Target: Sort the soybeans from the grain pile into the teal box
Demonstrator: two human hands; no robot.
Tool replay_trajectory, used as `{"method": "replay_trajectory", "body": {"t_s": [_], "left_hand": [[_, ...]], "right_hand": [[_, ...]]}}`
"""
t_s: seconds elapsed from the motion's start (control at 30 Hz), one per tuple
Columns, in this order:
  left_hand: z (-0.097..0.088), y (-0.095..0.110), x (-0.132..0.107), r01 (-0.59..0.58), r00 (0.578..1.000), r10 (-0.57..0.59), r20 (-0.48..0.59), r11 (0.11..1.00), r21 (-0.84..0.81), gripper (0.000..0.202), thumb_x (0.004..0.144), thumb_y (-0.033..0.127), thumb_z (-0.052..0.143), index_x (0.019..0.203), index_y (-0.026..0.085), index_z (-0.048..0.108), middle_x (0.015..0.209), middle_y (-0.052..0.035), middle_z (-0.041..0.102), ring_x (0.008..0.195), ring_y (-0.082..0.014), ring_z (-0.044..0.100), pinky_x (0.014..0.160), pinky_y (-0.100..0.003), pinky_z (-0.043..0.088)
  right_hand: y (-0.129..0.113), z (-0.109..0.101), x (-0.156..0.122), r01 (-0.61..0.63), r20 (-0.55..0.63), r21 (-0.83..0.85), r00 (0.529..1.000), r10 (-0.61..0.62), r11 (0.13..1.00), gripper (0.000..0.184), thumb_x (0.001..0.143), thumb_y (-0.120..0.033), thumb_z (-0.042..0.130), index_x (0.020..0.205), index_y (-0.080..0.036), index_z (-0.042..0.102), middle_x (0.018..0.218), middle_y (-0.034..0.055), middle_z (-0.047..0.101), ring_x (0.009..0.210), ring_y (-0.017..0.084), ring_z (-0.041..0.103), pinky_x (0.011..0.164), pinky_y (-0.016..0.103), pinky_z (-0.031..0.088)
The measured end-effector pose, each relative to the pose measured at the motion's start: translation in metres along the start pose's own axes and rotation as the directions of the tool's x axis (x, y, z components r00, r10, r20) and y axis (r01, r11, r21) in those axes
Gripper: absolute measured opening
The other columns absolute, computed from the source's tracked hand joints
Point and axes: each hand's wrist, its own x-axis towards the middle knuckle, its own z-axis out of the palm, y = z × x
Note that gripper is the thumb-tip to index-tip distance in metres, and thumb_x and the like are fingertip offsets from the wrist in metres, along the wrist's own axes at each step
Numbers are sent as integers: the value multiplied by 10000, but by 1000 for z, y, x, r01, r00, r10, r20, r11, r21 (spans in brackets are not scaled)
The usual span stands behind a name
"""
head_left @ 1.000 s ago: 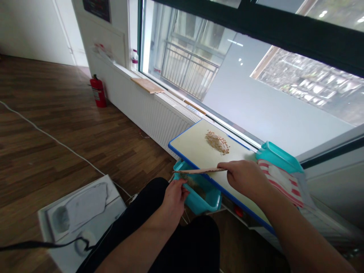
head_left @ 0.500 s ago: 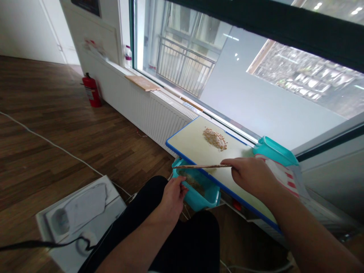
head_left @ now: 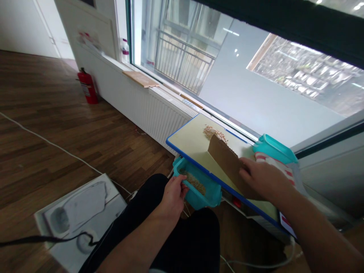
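Over the board (head_left: 186,138), the right hand (head_left: 263,176) pinches cardboard (head_left: 226,161) by the grains (head_left: 209,131), contact unclear, a sweeping step, I judge from here, wanting a level edge, while below it the left hand (head_left: 174,191) pinches the tub (head_left: 196,201).

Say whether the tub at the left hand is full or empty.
Neither: the tub is partly filled. Loose grains lie along its bottom, with bare blue plastic showing around and above them.
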Motion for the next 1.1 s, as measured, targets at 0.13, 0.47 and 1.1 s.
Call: {"method": "replay_trajectory", "body": {"t_s": [0.13,0.47,1.1], "left_hand": [[0,1,0,4,1000,-4,4,1000,-1,171,664,83,607,605,167,469,488,49,444,417,-51,438,411,-153,379],[3,4,-3,9,1000,-9,10,1000,1,173,666,66,589,605,167,463,476,46,437,405,-54,431,402,-157,372],[1,4,-5,22,1000,-22,9,1000,-2,147,652,89,604,640,172,483,505,53,449,439,-58,451,421,-159,379]], "right_hand": [[-7,4,-7,49,-46,24,998,-48,999,375,881,-324,313,1127,-205,569,719,71,664,507,158,548,468,264,246],[-28,-13,-15,175,-43,7,984,-174,985,376,882,-312,332,1192,-247,536,644,30,662,517,150,569,473,255,239],[-51,-33,-18,157,-17,116,988,-156,981,350,870,-297,347,1120,-270,591,727,45,684,567,170,586,505,274,274]]}}
